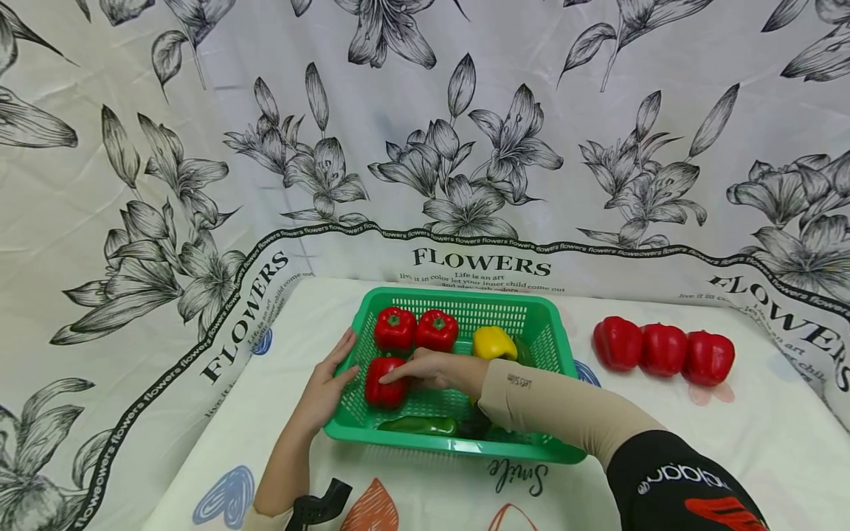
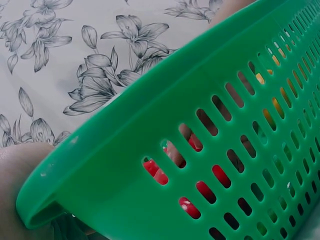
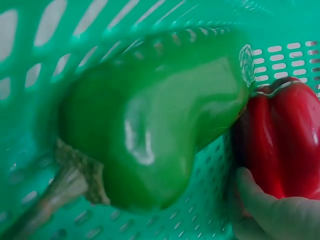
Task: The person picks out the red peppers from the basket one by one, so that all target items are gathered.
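A red bell pepper (image 1: 385, 385) lies at the left side of the green basket (image 1: 558, 346), gripped by my right hand (image 1: 432, 369). In the right wrist view, thumb and fingers lie against the lower side of this red pepper (image 3: 290, 135). Beside it is a smooth green eggplant (image 3: 145, 125) with a brownish stem. My left hand (image 1: 325, 387) holds the basket's left rim, its thumb over the edge. The left wrist view shows the basket's slotted wall (image 2: 130, 175) and part of that hand (image 2: 20, 165) at the corner.
Two more red bell peppers (image 1: 395, 329) sit in the basket's back left, near a yellow bell pepper (image 1: 493, 344). Three red peppers (image 1: 664, 349) stand in a row on the white cloth right of the basket. A flower-printed curtain (image 1: 465, 147) hangs behind.
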Demonstrator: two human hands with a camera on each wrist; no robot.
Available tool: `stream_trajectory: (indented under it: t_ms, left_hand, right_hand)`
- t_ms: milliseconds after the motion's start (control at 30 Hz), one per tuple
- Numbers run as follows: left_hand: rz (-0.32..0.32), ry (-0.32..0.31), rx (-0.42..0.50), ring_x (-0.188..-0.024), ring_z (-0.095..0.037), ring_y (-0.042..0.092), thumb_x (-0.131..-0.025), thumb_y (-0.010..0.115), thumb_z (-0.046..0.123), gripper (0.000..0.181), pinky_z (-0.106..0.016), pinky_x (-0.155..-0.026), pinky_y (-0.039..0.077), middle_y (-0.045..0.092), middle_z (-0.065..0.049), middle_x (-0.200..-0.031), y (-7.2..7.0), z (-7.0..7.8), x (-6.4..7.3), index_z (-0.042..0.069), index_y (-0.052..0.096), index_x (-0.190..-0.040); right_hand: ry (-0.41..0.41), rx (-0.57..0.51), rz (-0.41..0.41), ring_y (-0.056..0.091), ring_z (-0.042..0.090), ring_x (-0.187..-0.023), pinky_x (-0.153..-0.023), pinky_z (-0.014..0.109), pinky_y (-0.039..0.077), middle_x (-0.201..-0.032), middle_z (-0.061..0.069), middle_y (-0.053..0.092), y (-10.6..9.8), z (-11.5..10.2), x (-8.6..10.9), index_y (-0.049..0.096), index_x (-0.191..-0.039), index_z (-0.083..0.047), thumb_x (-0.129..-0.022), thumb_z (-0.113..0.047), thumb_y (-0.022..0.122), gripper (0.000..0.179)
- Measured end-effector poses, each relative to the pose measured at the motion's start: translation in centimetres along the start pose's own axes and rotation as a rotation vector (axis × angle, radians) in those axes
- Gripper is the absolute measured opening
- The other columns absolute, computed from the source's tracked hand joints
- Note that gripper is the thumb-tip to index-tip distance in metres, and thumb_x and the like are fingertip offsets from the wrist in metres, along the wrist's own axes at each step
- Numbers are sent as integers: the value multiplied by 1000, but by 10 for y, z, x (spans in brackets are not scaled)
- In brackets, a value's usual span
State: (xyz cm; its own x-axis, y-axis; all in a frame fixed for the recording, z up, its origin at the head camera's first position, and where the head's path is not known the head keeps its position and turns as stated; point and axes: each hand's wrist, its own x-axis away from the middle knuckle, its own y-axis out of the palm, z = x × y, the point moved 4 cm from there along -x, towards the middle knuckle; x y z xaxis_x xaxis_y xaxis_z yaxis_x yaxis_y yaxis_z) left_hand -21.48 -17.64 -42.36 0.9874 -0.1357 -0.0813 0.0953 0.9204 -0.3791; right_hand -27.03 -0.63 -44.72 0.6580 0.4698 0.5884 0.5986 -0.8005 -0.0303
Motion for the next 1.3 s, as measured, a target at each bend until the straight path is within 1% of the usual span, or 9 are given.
stream_trajectory:
  t_ms: [100, 267, 467, 633, 733, 800, 1033, 1167, 1300]
  left_hand:
    - [2, -5, -2, -146, -26, 7, -96, 46, 7, 54, -55, -114, 10, 15, 0, -157, 0, 0, 1, 10, 28, -147]
    - [3, -7, 5, -146, -26, 7, -96, 45, 7, 54, -55, -114, 10, 15, 1, -157, 0, 0, 1, 9, 28, -147]
    - [-9, -12, 16, -146, -26, 6, -96, 45, 6, 54, -54, -115, 9, 14, 0, -158, 2, -1, 0, 9, 27, -147]
    - [-2, -8, 15, -146, -26, 7, -96, 45, 6, 54, -54, -115, 10, 15, 0, -157, 1, 0, 0, 8, 27, -147]
    - [-3, -7, 19, -146, -25, 7, -96, 45, 7, 54, -53, -115, 10, 15, 0, -157, 1, 0, 0, 9, 27, -147]
    - [-5, -11, 21, -146, -25, 7, -96, 45, 7, 54, -53, -115, 10, 15, 0, -157, 1, 1, 1, 9, 27, -147]
    - [-4, -25, 26, -146, -24, 7, -96, 45, 7, 54, -53, -115, 9, 15, 0, -157, 1, 1, 0, 9, 28, -147]
    - [-1, -29, 26, -146, -25, 6, -96, 45, 7, 54, -54, -115, 9, 15, 1, -157, 1, 0, 0, 9, 28, -147]
    - [-1, -28, 21, -146, -25, 6, -96, 45, 8, 54, -54, -115, 9, 15, 1, -157, 1, 0, 0, 9, 27, -147]
  right_hand:
    - [-3, 4, -6, 50, 26, -116, -104, 45, 40, -129, 13, 52, 2, 0, -1, 41, -125, 8, -79, -20, 73, 62]
    - [-5, 30, 1, 51, 24, -116, -104, 45, 41, -127, 12, 53, 1, 0, -5, 42, -125, 7, -78, -22, 74, 64]
    - [-4, 50, -15, 50, 23, -114, -103, 45, 41, -125, 10, 54, -2, 0, -6, 45, -123, 6, -78, -21, 74, 59]
    - [-17, 64, -41, 52, 23, -112, -103, 45, 42, -125, 10, 55, -3, -2, -6, 48, -122, 5, -79, -20, 73, 56]
    - [-22, 87, -43, 53, 23, -112, -102, 45, 42, -125, 9, 56, -4, -2, -5, 51, -120, 5, -79, -22, 73, 54]
    - [-26, 83, -48, 54, 23, -112, -103, 45, 41, -125, 9, 57, -4, -3, -4, 53, -119, 5, -79, -22, 73, 52]
    - [-53, 60, -77, 56, 18, -105, -101, 41, 44, -119, 5, 61, -9, -6, 5, 64, -104, 5, -82, -20, 70, 34]
    - [-55, 46, -79, 56, 18, -103, -100, 41, 45, -119, 6, 61, -14, -5, 10, 64, -106, 5, -82, -20, 69, 35]
    - [-57, 22, -86, 56, 19, -105, -101, 42, 44, -121, 8, 60, -18, -6, 16, 60, -111, 5, -83, -19, 68, 38]
